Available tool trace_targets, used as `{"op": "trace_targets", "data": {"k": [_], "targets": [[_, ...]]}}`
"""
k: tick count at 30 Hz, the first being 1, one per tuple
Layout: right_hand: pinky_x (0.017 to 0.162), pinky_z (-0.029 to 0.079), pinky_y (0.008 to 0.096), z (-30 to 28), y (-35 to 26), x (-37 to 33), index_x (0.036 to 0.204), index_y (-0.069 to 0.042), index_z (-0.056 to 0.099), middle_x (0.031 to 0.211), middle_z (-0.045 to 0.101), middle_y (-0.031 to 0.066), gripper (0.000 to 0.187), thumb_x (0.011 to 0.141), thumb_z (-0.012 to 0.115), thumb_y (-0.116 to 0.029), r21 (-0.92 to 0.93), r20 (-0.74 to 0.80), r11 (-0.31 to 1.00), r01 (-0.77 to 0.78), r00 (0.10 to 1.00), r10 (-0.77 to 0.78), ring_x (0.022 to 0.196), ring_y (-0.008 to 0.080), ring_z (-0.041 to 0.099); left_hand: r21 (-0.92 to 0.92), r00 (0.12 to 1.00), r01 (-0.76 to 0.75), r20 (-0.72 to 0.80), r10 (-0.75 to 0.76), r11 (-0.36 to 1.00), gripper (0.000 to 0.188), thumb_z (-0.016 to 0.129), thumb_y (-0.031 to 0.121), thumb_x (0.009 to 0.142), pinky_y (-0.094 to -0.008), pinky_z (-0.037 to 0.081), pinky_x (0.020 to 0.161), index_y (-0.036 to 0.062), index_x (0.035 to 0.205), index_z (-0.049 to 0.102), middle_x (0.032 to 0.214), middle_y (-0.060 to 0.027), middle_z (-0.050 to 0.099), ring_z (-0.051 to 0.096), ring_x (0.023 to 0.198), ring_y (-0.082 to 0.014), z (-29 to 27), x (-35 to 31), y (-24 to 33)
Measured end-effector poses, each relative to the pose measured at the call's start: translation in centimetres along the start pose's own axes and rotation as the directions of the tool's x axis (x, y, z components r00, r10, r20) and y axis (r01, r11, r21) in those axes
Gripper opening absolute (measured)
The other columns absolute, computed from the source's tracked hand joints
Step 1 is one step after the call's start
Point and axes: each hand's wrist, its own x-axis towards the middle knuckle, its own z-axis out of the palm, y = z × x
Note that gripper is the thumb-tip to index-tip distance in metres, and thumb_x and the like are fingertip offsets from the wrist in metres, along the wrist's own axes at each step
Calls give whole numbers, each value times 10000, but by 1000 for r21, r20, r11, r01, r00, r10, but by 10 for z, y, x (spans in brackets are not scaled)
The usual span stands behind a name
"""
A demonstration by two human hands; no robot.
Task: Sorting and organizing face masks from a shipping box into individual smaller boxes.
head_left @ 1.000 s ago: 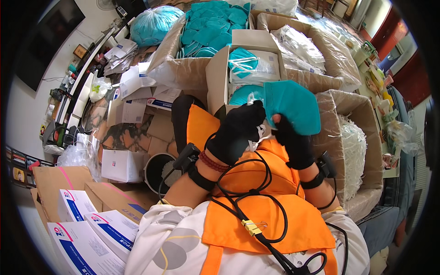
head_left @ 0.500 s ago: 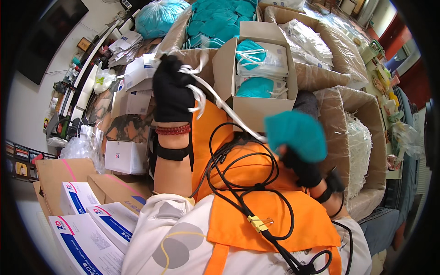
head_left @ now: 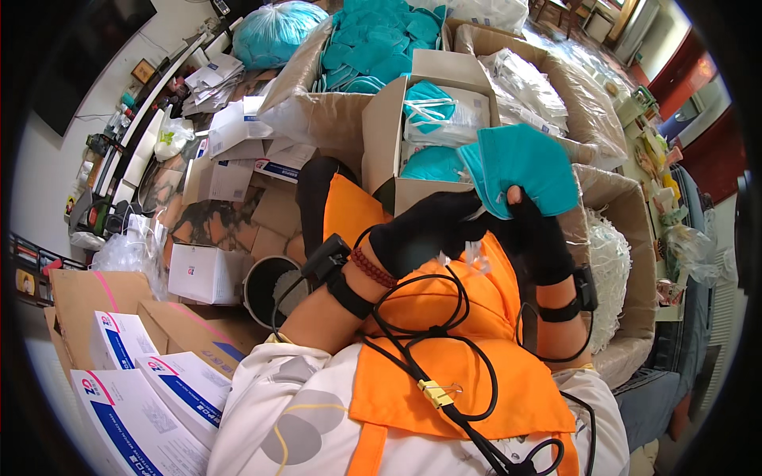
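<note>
A teal folded face mask [head_left: 528,170] is gripped in my right hand [head_left: 541,242], the thumb pressed on its lower part. My left hand [head_left: 432,230], black-gloved with fingertips bare or hidden, is closed beside the mask's lower left edge. Bits of white strap [head_left: 475,258] show under its fingers, so it appears to hold the straps; the fingertips are partly hidden. Just beyond my hands stands an open carton [head_left: 381,143] with wrapped and loose teal masks [head_left: 432,163] in it.
A large lined box of teal masks [head_left: 381,44] stands at the back. To its right is a box of white packets [head_left: 524,87]; nearer right, one with white strands [head_left: 609,278]. Printed white boxes [head_left: 143,420] lie lower left, by a dark bin [head_left: 274,289]. Black cables [head_left: 413,341] cross my orange apron.
My left hand has come from the upper left, where it held the straps stretched out, down to the mask. My right hand has raised and turned the mask. The straps are no longer taut.
</note>
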Motion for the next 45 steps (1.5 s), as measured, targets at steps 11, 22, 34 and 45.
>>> {"op": "trace_targets", "data": {"k": [11, 22, 34, 45], "targets": [[783, 488, 297, 12, 67, -24, 1180, -60, 588, 979, 623, 12, 307, 907, 671, -174, -180, 156, 905, 385, 920, -360, 903, 147, 608, 55, 637, -517, -642, 426, 855, 188, 523, 202, 977, -373, 542, 771, 70, 1080, 608, 935, -40, 640, 645, 838, -180, -31, -14, 40], [452, 260, 223, 56, -53, 202, 770, -164, 519, 590, 382, -73, 319, 939, 607, -420, 25, 361, 996, 91, 928, -94, 485, 60, 356, 102, 740, -360, -574, 350, 927, 199, 546, 158, 965, -223, 488, 650, 40, 1089, 646, 893, -15, 639, 603, 777, -95, -100, -22, 9], [450, 314, 195, 56, -20, 218, 1125, -80, 600, 970, 682, 80, 384, 884, 658, -373, 5, 317, 1000, 27, 948, -27, 478, 68, 400, 720, 853, -37, -339, 397, 693, 205, 530, -21, 800, -317, 483, 638, 9, 972, 638, 908, -93, 660, 606, 758, -245, -77, -18, 13], [481, 356, 201, 40, 54, 67, 1104, -77, 540, 832, 593, 0, 453, 730, 794, -91, -77, 534, 914, 398, 791, -299, 634, 57, 516, 928, 794, -316, 372, 480, -197, 160, 589, 131, 782, -382, 491, 720, 64, 924, 617, 822, -115, 590, 595, 842, -318, -40, 24, -13]]}}
